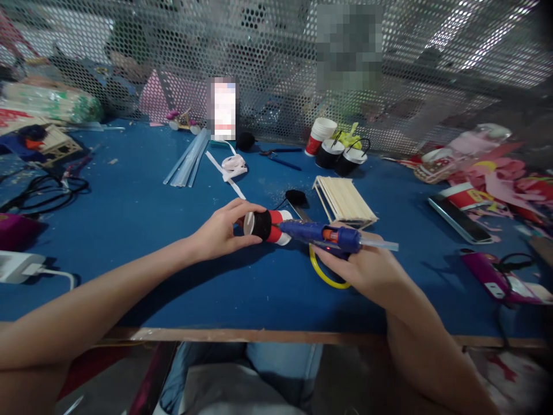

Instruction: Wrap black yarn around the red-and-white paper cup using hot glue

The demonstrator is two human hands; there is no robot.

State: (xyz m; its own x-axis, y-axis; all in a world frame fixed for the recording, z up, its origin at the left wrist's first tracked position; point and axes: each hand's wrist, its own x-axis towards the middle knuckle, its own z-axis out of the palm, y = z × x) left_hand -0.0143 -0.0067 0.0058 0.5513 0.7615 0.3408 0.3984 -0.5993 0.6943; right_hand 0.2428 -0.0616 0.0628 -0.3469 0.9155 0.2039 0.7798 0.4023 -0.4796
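Observation:
My left hand (222,230) is closed round a paper cup (265,225) lying on its side on the blue table (142,213); the cup is red and white with a black band. In my right hand (365,268) I grip a blue glue gun (324,234). Its nozzle points left and touches the cup's side, and a clear glue stick juts out of its back end. A yellow loop (323,274) hangs beneath the gun.
A frame of wooden sticks (344,199) lies just behind the gun. Clear glue sticks (188,158), white ribbon (233,166), scissors (280,154), more cups (332,151), a phone (458,218) and pink paper scraps (510,173) surround it. Cables (43,190) lie left; a mesh screen (268,69) stands behind.

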